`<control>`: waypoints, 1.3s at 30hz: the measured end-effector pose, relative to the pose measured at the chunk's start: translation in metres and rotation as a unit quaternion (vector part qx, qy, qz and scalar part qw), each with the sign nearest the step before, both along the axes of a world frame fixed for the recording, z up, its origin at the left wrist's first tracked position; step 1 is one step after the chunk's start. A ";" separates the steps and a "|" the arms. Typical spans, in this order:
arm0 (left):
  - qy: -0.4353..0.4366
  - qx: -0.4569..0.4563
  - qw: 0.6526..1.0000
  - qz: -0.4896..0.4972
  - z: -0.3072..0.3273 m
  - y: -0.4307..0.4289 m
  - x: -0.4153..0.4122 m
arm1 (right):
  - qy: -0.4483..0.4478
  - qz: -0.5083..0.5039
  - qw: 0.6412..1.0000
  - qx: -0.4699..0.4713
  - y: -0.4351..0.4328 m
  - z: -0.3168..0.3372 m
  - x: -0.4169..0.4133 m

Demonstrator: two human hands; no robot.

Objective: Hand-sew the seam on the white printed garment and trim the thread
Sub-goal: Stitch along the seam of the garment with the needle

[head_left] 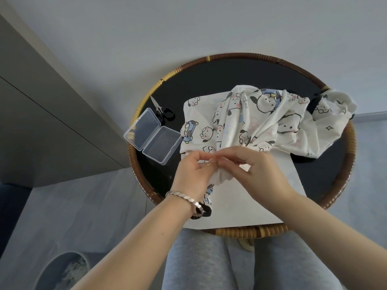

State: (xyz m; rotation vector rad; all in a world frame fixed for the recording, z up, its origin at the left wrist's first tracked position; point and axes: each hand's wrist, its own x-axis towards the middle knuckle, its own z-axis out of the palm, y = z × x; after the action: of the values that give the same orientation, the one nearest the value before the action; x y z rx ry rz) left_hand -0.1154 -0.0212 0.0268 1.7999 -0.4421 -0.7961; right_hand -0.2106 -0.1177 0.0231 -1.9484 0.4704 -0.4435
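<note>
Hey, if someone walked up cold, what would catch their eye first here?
Probably the white printed garment, bunched across a round wicker-rimmed tray, with the left hand and right hand pinching its near edge together. Next, the open clear plastic box at the tray's left, small scissors just behind it.

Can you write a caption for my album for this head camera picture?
Two hands, left hand and right hand, pinch the white printed garment over a round tray, scissors waiting nearby.
</note>
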 end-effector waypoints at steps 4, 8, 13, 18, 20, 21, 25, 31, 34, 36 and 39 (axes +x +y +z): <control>0.041 0.021 0.999 -0.017 0.000 0.000 0.004 | -0.012 0.017 0.999 -0.035 -0.003 -0.004 -0.002; 0.041 0.035 0.998 -0.043 0.006 0.000 0.007 | -0.012 0.037 0.998 -0.049 -0.009 -0.007 -0.006; 0.083 0.042 0.994 -0.051 0.009 -0.004 0.005 | -0.050 0.026 0.988 -0.145 -0.007 -0.013 -0.010; 0.054 0.049 0.996 -0.053 0.013 -0.006 0.005 | -0.109 -0.069 0.991 -0.038 0.004 -0.017 -0.004; 0.032 0.050 0.997 -0.053 0.016 -0.004 0.007 | -0.111 -0.111 0.988 0.008 0.010 -0.014 0.001; 0.013 0.056 0.997 -0.053 0.017 -0.003 0.009 | -0.109 -0.127 0.985 0.038 0.013 -0.013 0.003; -0.084 0.075 0.993 -0.036 0.020 -0.003 0.016 | -0.178 -0.152 0.949 0.212 0.021 -0.004 0.009; -0.223 0.106 0.969 -0.006 0.012 -0.001 0.019 | -0.127 -0.112 0.934 0.314 0.009 0.015 0.014; -0.280 0.116 0.953 0.007 0.011 0.003 0.021 | 0.094 -0.128 0.987 0.019 -0.016 0.000 0.005; -0.293 0.115 0.949 0.012 0.010 0.006 0.022 | 0.173 -0.157 0.966 -0.115 -0.034 -0.007 -0.007; -0.297 0.110 0.948 0.019 0.007 0.009 0.022 | 0.206 -0.219 0.938 -0.171 -0.051 -0.006 -0.021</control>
State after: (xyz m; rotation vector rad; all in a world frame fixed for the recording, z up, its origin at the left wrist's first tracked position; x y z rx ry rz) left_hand -0.0931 -0.0120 0.0339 2.2475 -0.7244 -0.2627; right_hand -0.2314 -0.1689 0.0176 -2.2832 1.1788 -0.4122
